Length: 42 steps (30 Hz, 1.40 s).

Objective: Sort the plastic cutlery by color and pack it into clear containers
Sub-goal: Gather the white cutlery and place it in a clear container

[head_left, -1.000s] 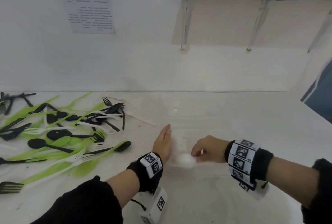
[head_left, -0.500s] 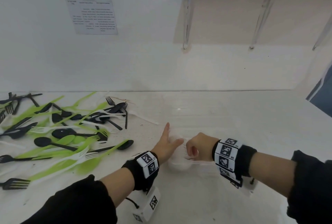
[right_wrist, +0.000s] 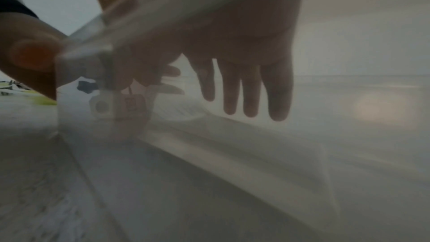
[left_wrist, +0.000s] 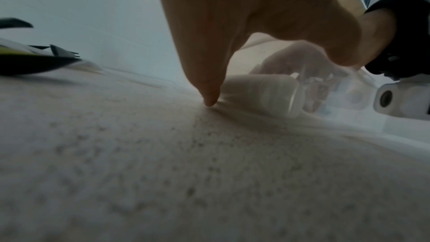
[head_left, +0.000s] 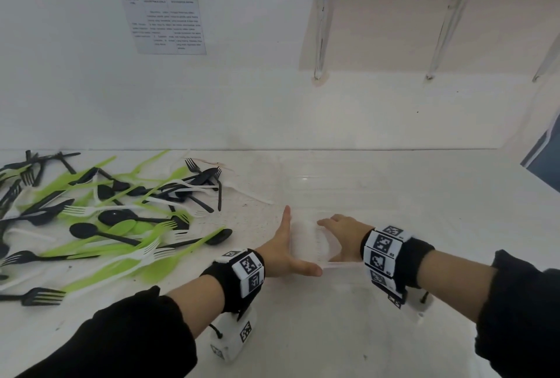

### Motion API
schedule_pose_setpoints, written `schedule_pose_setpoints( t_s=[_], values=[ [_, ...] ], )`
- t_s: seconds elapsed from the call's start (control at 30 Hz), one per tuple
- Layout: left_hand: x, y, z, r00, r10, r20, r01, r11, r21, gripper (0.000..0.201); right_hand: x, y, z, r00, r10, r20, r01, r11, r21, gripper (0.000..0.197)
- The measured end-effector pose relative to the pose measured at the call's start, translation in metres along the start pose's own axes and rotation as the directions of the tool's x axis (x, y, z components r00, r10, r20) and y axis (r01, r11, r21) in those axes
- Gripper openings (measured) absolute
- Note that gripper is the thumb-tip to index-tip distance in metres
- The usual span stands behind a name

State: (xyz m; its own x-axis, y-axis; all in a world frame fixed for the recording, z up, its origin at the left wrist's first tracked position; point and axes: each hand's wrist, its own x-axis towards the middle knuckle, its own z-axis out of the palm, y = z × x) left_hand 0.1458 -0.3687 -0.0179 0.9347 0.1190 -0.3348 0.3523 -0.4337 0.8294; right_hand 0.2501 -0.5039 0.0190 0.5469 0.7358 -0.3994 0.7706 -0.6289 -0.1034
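Observation:
A clear container (head_left: 304, 178), hard to make out, stands on the white table in front of me. A stack of white cutlery (head_left: 308, 241) lies inside it against its left wall. My left hand (head_left: 285, 244) presses flat on the outside of that wall, fingers straight, thumb spread along the front rim. My right hand (head_left: 339, 232) is inside the container beside the stack, fingers straight and pointing down (right_wrist: 244, 84). In the left wrist view the white stack (left_wrist: 267, 95) shows through the plastic past my left hand (left_wrist: 209, 43). Mixed green, black and white cutlery (head_left: 106, 220) lies scattered at the left.
The table ends at a white wall with a printed sheet (head_left: 165, 22) taped to it. A shelf on metal brackets (head_left: 321, 28) hangs above the right half. A blue panel (head_left: 545, 159) shows at the far right edge.
My right hand, earlier curled round white cutlery, has uncurled inside the container. My left hand has slid against the container's left wall and spread its thumb along the front.

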Motion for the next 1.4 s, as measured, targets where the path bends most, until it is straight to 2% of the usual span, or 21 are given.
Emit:
schedule_pose_setpoints(
  t_s=[0.17, 0.33, 0.47, 0.7, 0.87, 1.0, 1.1, 1.23, 1.4],
  values=[
    [0.002, -0.003, 0.000, 1.000, 0.004, -0.001, -0.004, 1.000, -0.014, 0.135, -0.004, -0.003, -0.005, 0.999, -0.003, 0.043, 0.003, 1.000, 0.004, 0.067],
    [0.003, -0.004, 0.000, 1.000, -0.007, -0.018, 0.007, 1.000, 0.013, 0.136, -0.005, 0.007, -0.011, 0.995, 0.076, 0.063, -0.075, 0.997, -0.006, 0.074],
    [0.004, -0.004, 0.000, 1.000, -0.016, -0.016, 0.016, 0.999, 0.030, 0.137, -0.004, 0.006, 0.000, 0.992, 0.127, 0.008, -0.127, 0.992, -0.013, 0.072],
    [0.003, -0.003, 0.000, 1.000, -0.013, 0.002, 0.013, 0.999, 0.051, 0.135, -0.008, 0.010, 0.001, 0.994, 0.109, 0.024, -0.110, 0.993, 0.040, 0.067],
    [0.003, -0.005, 0.001, 1.000, -0.007, 0.004, 0.007, 1.000, 0.030, 0.135, -0.009, 0.012, -0.001, 0.995, 0.099, 0.018, -0.100, 0.994, 0.040, 0.069],
    [0.003, -0.005, 0.000, 1.000, -0.012, -0.003, 0.012, 0.999, 0.044, 0.136, -0.015, 0.026, -0.010, 0.984, 0.176, 0.025, -0.177, 0.983, 0.052, 0.080],
    [0.002, -0.006, 0.001, 1.000, -0.012, -0.002, 0.012, 0.999, 0.052, 0.134, -0.017, 0.032, -0.009, 0.971, 0.233, 0.055, -0.234, 0.972, 0.004, 0.074],
    [0.000, -0.004, 0.002, 1.000, -0.013, -0.004, 0.013, 0.998, 0.056, 0.132, -0.014, 0.031, 0.000, 0.968, 0.248, 0.038, -0.248, 0.969, -0.013, 0.067],
    [0.000, -0.004, 0.002, 1.000, -0.018, 0.003, 0.018, 0.998, 0.061, 0.132, -0.014, 0.033, 0.000, 0.965, 0.259, 0.032, -0.260, 0.964, 0.052, 0.077]
  ],
)
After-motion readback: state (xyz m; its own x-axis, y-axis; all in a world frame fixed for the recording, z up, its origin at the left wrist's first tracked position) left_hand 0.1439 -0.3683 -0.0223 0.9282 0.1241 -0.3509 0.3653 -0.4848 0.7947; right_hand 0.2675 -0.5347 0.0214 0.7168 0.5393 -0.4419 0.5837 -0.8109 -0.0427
